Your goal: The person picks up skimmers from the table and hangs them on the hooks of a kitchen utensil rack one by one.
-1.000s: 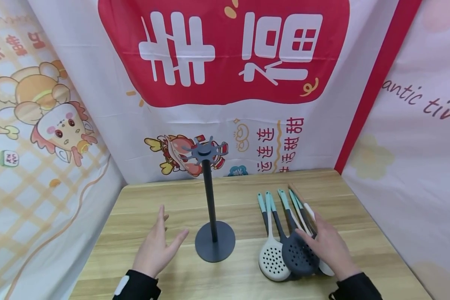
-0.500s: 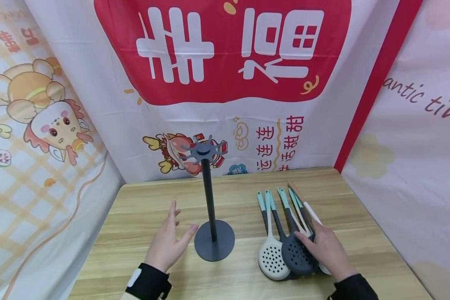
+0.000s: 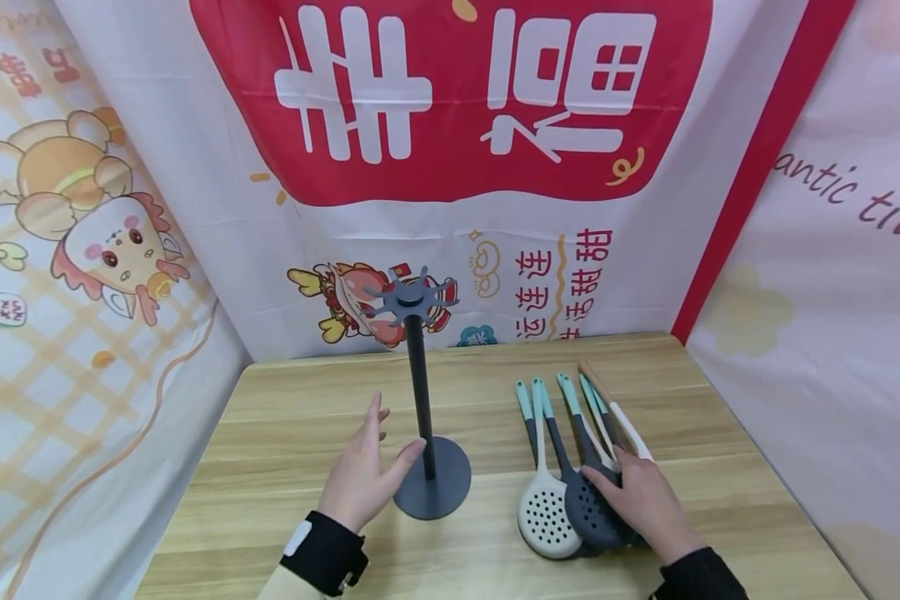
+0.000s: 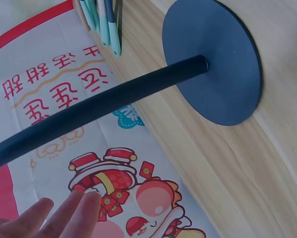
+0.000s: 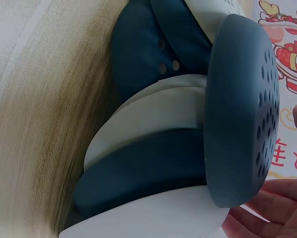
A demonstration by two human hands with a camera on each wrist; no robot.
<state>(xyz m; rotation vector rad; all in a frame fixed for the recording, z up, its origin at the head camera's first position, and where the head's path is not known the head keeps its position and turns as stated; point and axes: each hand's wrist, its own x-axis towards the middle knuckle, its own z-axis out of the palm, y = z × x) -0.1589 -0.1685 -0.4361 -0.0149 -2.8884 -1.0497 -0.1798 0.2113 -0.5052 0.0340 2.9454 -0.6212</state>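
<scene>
A dark utensil stand (image 3: 420, 375) rises from a round base, with a ring of hooks at its top. My left hand (image 3: 363, 479) is beside it with fingers extended; in the head view the thumb overlaps the pole, and I cannot tell whether they touch. To the right lies a pile of kitchen utensils with mint-tipped handles. Among them are a white skimmer (image 3: 547, 517) and a dark skimmer (image 3: 594, 510) with holes. My right hand (image 3: 645, 500) is over the dark skimmer, thumb and fingers spread apart. In the right wrist view its fingers (image 5: 277, 201) appear behind the skimmer head.
The wooden table (image 3: 307, 400) carries the stand and the pile. One utensil with a white and wooden handle (image 3: 630, 429) lies at the pile's right side. A printed cloth (image 3: 450, 225) hangs behind the table, and more cloth lines both sides.
My left hand has moved right, toward the stand's pole. The right hand has shifted slightly left over the utensils, its fingers lower beside the handles. The stand and utensils stay in place.
</scene>
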